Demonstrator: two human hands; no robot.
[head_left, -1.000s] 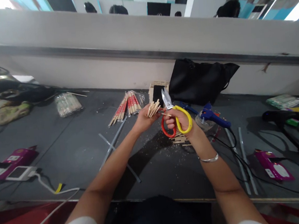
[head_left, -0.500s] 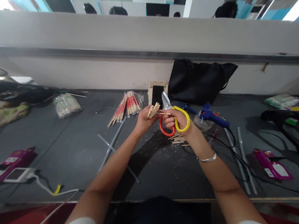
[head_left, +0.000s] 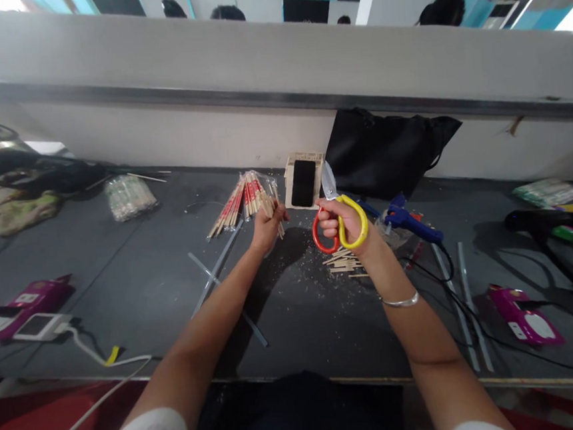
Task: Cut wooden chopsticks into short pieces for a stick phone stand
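My right hand (head_left: pixel 343 225) is closed around scissors (head_left: pixel 338 218) with one red and one yellow handle loop, blades pointing up and together. My left hand (head_left: pixel 266 229) grips a small bundle of short wooden sticks (head_left: pixel 272 211), held upright just left of the scissors. Cut stick pieces (head_left: pixel 343 263) and wood crumbs lie on the dark mat below my right hand. A pack of red-wrapped chopsticks (head_left: pixel 241 204) lies just beyond my left hand.
A phone on a small wooden stand (head_left: pixel 303 181) leans near a black bag (head_left: pixel 386 156) at the wall. A blue glue gun (head_left: pixel 410 223), cables, glue rods (head_left: pixel 218 269), pink packages (head_left: pixel 523 318) and a bagged chopstick bundle (head_left: pixel 129 196) lie around.
My left hand moved left and down, away from the scissors, turning the stick bundle upright. The scissor blades have closed, and the single stick held across them is gone.
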